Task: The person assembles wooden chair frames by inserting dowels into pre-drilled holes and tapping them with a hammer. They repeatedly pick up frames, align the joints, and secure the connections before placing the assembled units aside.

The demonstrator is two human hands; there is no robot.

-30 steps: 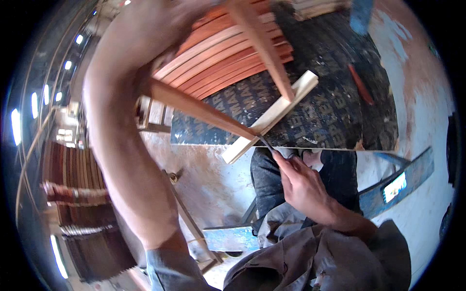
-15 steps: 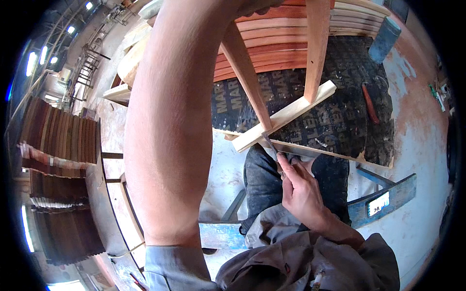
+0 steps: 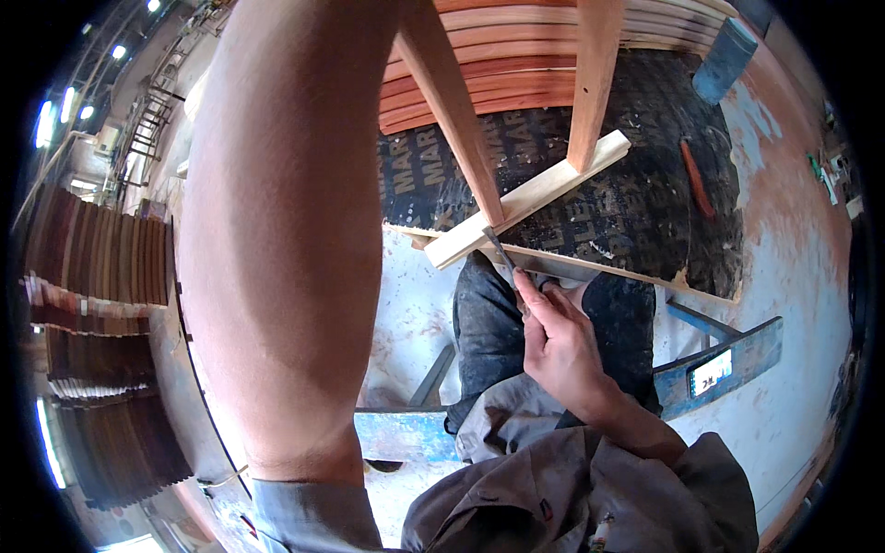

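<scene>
My right hand (image 3: 564, 341) is wrapped round a narrow chisel (image 3: 500, 249), its index finger stretched along the tool. The blade's tip touches the near edge of a pale wooden strip (image 3: 553, 192), close to where a reddish wooden leg (image 3: 452, 120) meets it. A second leg (image 3: 595, 83) stands on the strip farther right. The strip lies aslant on a black printed board (image 3: 645, 212). My left forearm (image 3: 286, 230) fills the left of the view and reaches past the top edge; the left hand is out of sight.
Stacked reddish boards (image 3: 498, 69) lie behind the legs. On the black board's right are a long red tool-like piece (image 3: 698, 180) and a blue-grey cylinder (image 3: 725, 61) at its far corner. A blue trestle (image 3: 719, 364) stands beside my knees. Stacks of brown slats (image 3: 97, 253) stand at far left.
The view has shifted slightly, so the strip, legs and board sit a little higher and farther left. My left hand, partly seen before at the top, has left the view. The chisel remains at the strip.
</scene>
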